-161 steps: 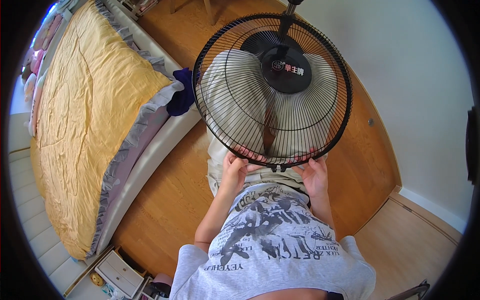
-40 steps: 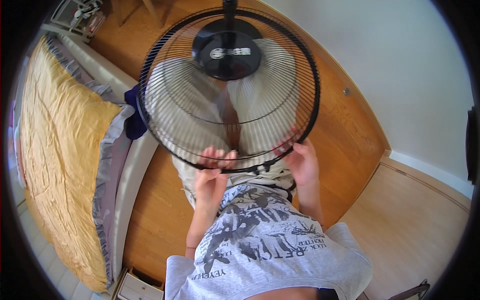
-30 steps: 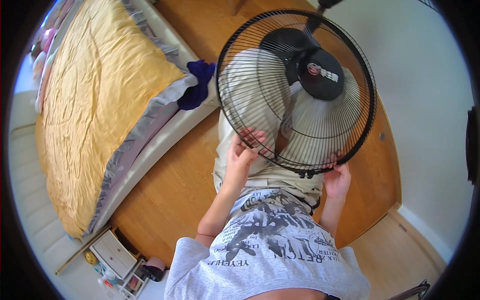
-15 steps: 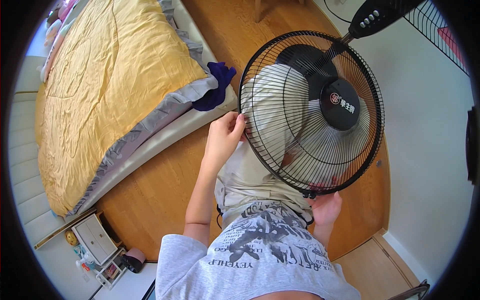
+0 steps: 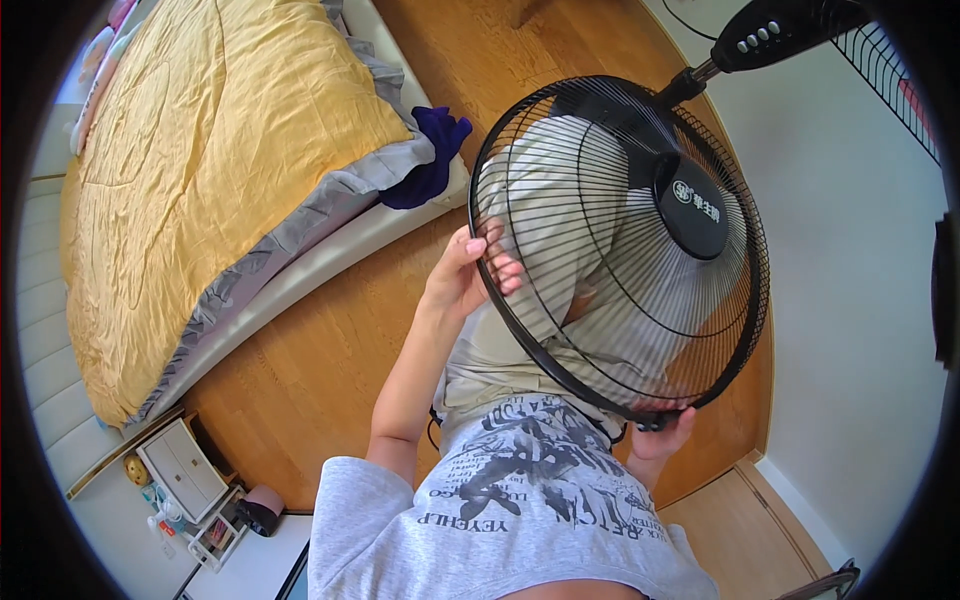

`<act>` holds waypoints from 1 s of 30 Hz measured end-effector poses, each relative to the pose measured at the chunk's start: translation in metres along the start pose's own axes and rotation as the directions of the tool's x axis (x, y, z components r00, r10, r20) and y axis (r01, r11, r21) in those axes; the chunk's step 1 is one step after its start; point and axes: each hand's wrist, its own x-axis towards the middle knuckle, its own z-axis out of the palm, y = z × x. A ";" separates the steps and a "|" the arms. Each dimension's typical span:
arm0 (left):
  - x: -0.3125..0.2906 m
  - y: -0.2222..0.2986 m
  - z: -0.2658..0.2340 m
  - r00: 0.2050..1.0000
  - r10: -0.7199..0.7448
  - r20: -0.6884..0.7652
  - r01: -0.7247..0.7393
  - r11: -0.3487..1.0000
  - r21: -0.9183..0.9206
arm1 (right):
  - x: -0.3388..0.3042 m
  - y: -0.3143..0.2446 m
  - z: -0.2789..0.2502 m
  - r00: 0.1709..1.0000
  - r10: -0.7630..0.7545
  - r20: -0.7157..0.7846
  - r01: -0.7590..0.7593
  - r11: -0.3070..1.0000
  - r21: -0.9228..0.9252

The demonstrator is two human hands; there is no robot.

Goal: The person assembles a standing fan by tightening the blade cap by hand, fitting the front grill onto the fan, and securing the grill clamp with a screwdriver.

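A round black wire fan grille (image 5: pixel 560 330) with a dark centre cap (image 5: pixel 690 205) is tilted in front of my legs. No blades show behind its wires; my light trousers (image 5: pixel 560 180) are visible through them. My left hand (image 5: pixel 465 275) grips the grille's left rim, thumb in front and fingers curled behind the wires. At the bottom rim, my right hand (image 5: pixel 665 437) holds on beside a small black clip (image 5: pixel 655 420); the grille partly hides its fingers. Beyond the grille, the fan's black stand (image 5: pixel 790 35) with several pale buttons slants to the upper right.
A bed with a yellow quilt (image 5: pixel 230 180) stands at the left, a dark purple cloth (image 5: pixel 430 160) on its corner. Wooden floor (image 5: pixel 310 370) lies between bed and legs. A white wall (image 5: pixel 850 250) rises at right; a small white cabinet (image 5: pixel 185 470) is lower left.
The grille has turned slightly and its lower rim has come nearer to me. My left hand has shifted from pinching the rim to fingers wrapped behind it. The right hand has moved slightly with the rim.
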 end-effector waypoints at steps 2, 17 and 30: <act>-0.001 -0.002 0.002 0.996 -0.023 0.082 0.029 0.996 -0.081 | 0.007 -0.013 -0.005 0.913 -0.038 0.407 0.047 0.999 -0.010; -0.011 -0.014 0.017 0.990 -0.104 0.099 0.121 0.975 -0.188 | 0.024 -0.035 -0.019 0.899 -0.021 0.438 -0.014 0.997 0.077; -0.035 -0.098 0.032 0.954 -0.105 -0.280 0.183 0.947 0.266 | 0.016 0.006 0.016 0.995 0.096 -0.028 -0.100 0.974 -0.202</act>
